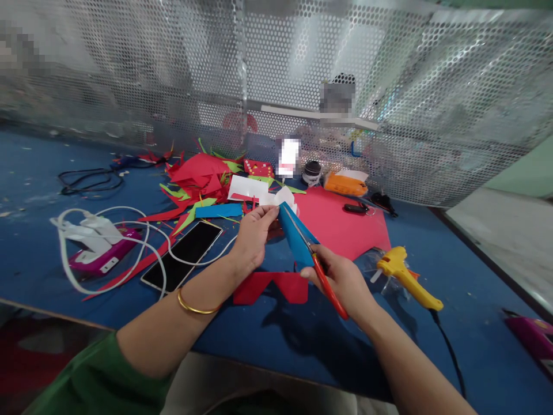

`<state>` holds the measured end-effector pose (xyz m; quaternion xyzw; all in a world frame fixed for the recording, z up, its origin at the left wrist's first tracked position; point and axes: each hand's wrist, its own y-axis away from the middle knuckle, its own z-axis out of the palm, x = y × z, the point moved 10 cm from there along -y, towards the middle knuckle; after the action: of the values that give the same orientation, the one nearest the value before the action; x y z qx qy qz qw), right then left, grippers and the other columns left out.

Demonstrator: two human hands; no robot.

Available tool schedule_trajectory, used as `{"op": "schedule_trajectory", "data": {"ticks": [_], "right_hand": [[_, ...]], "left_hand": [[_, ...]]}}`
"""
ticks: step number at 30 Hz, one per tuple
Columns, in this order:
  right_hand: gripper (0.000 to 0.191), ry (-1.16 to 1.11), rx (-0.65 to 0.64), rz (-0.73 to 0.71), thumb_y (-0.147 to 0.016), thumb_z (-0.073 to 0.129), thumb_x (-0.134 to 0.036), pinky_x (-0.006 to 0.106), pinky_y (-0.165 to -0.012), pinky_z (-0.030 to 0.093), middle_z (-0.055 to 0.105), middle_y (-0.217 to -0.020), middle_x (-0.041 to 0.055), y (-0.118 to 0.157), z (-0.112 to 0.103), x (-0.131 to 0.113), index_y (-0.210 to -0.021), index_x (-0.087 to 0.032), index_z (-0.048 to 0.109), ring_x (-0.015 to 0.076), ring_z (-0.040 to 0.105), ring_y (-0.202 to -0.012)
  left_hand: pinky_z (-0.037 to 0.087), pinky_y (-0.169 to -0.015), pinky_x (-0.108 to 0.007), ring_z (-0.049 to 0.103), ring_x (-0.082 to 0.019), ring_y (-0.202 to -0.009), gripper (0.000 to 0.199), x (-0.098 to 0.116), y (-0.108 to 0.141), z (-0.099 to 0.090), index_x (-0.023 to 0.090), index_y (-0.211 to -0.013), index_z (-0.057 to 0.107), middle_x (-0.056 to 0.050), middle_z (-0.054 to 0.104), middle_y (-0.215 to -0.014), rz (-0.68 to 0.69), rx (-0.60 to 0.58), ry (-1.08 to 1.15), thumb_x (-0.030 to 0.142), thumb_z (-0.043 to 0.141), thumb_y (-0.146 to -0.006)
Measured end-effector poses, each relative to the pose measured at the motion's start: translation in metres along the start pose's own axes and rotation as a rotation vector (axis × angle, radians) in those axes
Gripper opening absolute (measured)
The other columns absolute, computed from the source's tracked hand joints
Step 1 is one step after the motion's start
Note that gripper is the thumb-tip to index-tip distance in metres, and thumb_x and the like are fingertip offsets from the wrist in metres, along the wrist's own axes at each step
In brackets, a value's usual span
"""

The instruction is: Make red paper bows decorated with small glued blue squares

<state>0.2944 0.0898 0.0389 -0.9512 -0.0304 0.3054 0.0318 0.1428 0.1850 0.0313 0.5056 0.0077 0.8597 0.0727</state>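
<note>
My left hand [256,235] pinches the upper end of a blue paper piece [295,237] near the middle of the view. Orange-handled scissors [329,288] are held in my right hand [339,276], and their blades lie along the blue paper. Beneath the hands, a cut red paper piece [291,287] with a notch in its edge rests on the blue table [254,340]. A large red sheet [341,227] lies behind my right hand. Another blue strip [219,210] is to the left of my left hand.
A yellow glue gun [408,276] with a black cord lies right. At left are a phone [184,256], white cables and a purple power strip [106,253]. Red and green paper scraps [201,176] pile up behind. A perforated metal screen [173,75] bounds the table's back.
</note>
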Motion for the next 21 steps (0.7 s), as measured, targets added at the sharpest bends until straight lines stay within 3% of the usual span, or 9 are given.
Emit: {"op": "schedule_trajectory", "data": {"ticks": [10,21], "right_hand": [[0.081,-0.008,-0.014,0.001,-0.074,0.043,-0.088,0.026,-0.051,0.031,0.051,-0.060,-0.0028,0.000,0.003,0.004,-0.113,-0.019,0.062,0.0163,0.045,-0.052],[0.064,-0.011,-0.001,-0.047,-0.083,0.039,-0.082,0.026,-0.049,0.029,0.048,-0.055,-0.0040,0.002,0.005,-0.002,-0.096,-0.023,0.060,0.0146,0.040,-0.048]], "left_hand": [[0.049,-0.061,-0.022,0.059,-0.009,-0.060,0.011,0.006,0.002,0.001,0.016,-0.071,0.065,0.001,0.065,-0.069,0.075,0.016,-0.104,0.021,0.068,-0.080],[0.049,-0.061,-0.025,0.061,-0.011,-0.056,0.012,-0.005,0.007,0.007,0.018,-0.072,0.062,0.001,0.064,-0.063,-0.004,-0.014,-0.073,0.022,0.066,-0.082]]}}
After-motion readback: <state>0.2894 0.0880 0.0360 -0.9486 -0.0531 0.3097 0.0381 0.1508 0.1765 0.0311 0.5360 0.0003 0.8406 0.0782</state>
